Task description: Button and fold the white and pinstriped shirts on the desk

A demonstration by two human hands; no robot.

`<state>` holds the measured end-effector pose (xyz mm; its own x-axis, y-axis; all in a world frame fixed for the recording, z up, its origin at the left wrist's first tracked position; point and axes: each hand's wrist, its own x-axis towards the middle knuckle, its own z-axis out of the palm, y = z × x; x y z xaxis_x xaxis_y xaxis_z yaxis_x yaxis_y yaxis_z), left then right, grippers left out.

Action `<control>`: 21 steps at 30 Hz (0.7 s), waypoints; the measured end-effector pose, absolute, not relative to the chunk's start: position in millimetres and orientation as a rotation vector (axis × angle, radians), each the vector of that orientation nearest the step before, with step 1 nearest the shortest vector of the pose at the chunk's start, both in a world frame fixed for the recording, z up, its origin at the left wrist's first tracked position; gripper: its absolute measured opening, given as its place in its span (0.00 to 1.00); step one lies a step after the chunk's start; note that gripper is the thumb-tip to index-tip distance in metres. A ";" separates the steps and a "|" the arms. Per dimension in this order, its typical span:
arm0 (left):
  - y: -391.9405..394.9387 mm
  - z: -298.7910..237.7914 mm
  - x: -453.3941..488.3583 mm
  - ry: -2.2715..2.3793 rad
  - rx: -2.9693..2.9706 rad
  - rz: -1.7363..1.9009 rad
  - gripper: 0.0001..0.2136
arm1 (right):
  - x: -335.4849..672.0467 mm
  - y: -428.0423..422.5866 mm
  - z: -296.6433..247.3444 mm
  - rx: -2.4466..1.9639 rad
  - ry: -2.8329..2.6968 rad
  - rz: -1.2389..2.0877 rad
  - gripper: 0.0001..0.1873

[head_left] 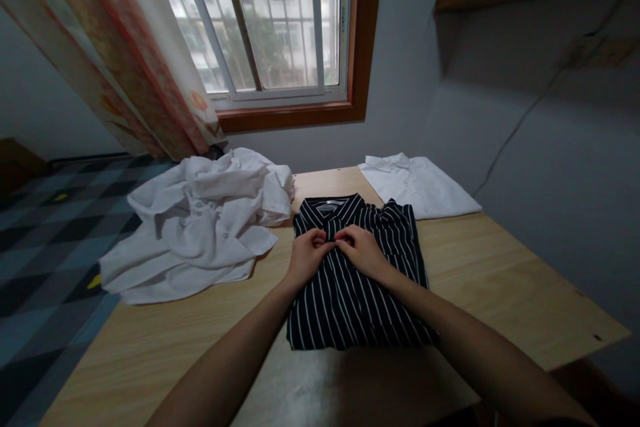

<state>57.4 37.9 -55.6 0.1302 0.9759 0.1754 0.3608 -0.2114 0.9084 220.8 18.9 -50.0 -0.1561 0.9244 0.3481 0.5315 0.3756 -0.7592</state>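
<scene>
A black shirt with thin white stripes point(350, 300) lies folded on the wooden table point(500, 287), collar toward the window. My left hand point(306, 255) and my right hand point(363, 250) meet on its chest just below the collar. Both have fingers curled and pinching the shirt's front placket, fingertips almost touching each other.
A crumpled heap of white shirts point(200, 227) covers the table's left side and hangs over the edge. A folded white shirt point(417, 183) lies at the far right against the wall. A patterned curtain point(125, 53) and a window stand behind; a checked floor lies left.
</scene>
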 end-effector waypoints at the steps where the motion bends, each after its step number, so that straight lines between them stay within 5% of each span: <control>1: 39.0 -54.6 55.0 1.274 1.705 1.024 0.09 | 219.2 18.6 -53.2 -1.277 -1.821 0.589 0.05; 21: 37.0 -47.4 50.4 1.197 1.808 0.941 0.05 | 214.7 14.3 -63.6 -1.314 -1.791 0.565 0.04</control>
<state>50.4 37.0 -47.4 0.2896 0.9427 0.1658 0.3842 -0.2731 0.8819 214.7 14.3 -63.6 -0.1142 0.9289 0.3522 0.5586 0.3532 -0.7505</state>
